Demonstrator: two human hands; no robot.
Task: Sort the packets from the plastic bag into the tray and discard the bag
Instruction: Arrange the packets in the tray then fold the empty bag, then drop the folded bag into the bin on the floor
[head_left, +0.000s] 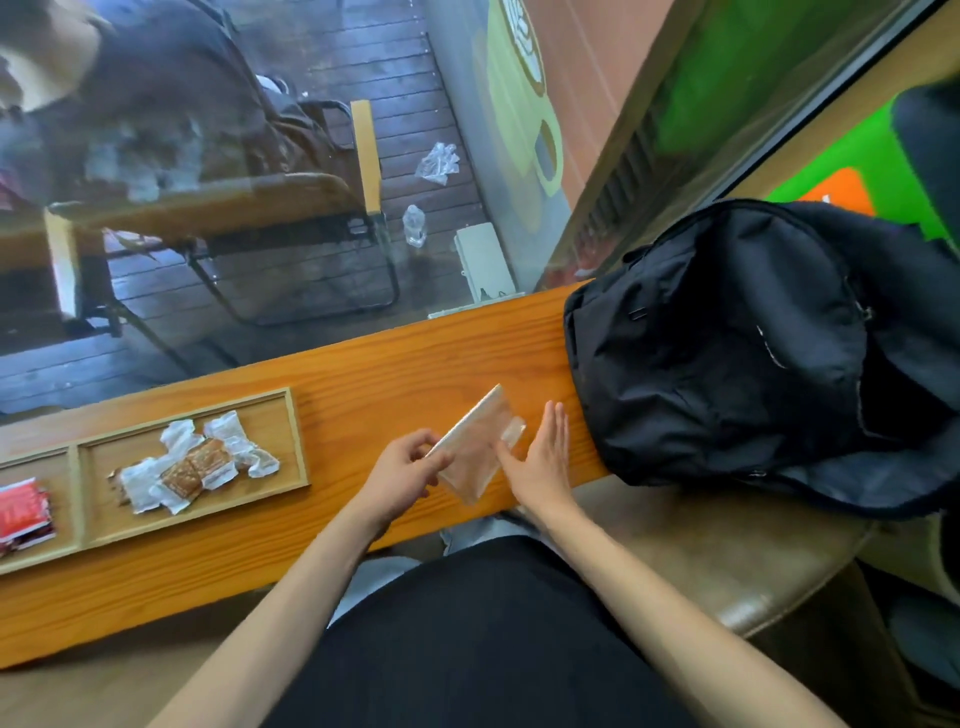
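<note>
The clear plastic bag lies flat on the surface between both hands. The left hand pinches its left edge; the right hand presses flat, fingers spread, on its right side.

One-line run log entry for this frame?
stage: bag emptied, being flattened | left hand: pinching plastic bag edge | right hand: flat, pressing bag | packets: in tray

Glossy clear plastic bag — varnished wood counter, matt cloth backpack.
</note>
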